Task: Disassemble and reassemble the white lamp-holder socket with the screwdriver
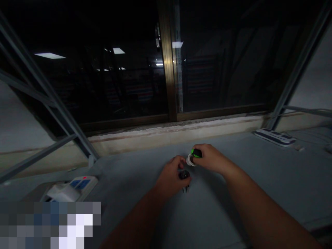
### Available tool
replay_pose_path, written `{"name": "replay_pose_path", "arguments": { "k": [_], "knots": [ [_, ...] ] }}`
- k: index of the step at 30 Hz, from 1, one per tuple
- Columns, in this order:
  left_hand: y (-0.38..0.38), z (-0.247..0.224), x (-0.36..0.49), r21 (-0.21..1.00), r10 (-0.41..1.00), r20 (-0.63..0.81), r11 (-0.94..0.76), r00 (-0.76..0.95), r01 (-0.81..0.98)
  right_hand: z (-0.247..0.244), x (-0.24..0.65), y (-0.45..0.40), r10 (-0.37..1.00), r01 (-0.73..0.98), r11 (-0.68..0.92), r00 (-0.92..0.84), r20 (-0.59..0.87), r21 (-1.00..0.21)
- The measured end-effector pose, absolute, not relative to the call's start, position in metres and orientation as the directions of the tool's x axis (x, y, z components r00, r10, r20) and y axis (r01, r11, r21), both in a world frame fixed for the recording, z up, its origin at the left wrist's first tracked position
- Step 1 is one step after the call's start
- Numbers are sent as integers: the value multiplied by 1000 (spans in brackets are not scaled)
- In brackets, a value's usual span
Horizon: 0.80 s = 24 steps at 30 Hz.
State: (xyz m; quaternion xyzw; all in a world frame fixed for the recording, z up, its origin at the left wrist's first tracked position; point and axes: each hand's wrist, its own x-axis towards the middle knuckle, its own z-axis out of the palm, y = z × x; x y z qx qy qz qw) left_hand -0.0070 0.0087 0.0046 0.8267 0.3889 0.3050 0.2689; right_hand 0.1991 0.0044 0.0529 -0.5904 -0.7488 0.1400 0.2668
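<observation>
My left hand [172, 176] is closed on a small round black piece with two metal prongs [184, 175], which point down toward the table. Between my two hands sits a small white ring-shaped piece [190, 160]. The fingertips of both hands are close to it, and I cannot tell which hand bears it. A black and green handle [197, 153] is gripped in my right hand [210, 157]; its working end is hidden. Both hands are just above the grey tabletop [124, 166].
A white power strip [275, 137] with cables lies at the back right. Another power strip with blue sockets and a red light [83, 183] is at the left. Metal frame posts [59, 114] flank a dark window [124, 86] behind the table.
</observation>
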Motion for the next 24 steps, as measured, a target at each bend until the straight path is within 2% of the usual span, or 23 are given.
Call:
{"name": "replay_pose_path", "arguments": {
  "k": [3,6,9,13,15,19,24],
  "knots": [
    [10,3,-7,705,806,295,-546,514,451,40,207,13,983,879,171,-123,135,-446],
    [11,3,-6,723,807,294,-538,512,432,31,210,19,990,896,124,-82,117,-427],
    [11,3,-5,729,808,297,-536,509,426,33,210,21,988,900,90,-26,155,-427],
    [10,5,-4,783,825,289,-495,485,376,41,211,21,953,881,63,86,291,-468],
    [10,5,-2,844,850,275,-437,449,312,42,212,22,938,872,64,113,327,-485],
    [11,7,0,958,903,184,-254,389,137,37,215,27,955,881,70,77,287,-469],
    [13,11,2,991,923,125,-97,364,-94,34,217,30,964,883,77,54,262,-463]
  ]
}}
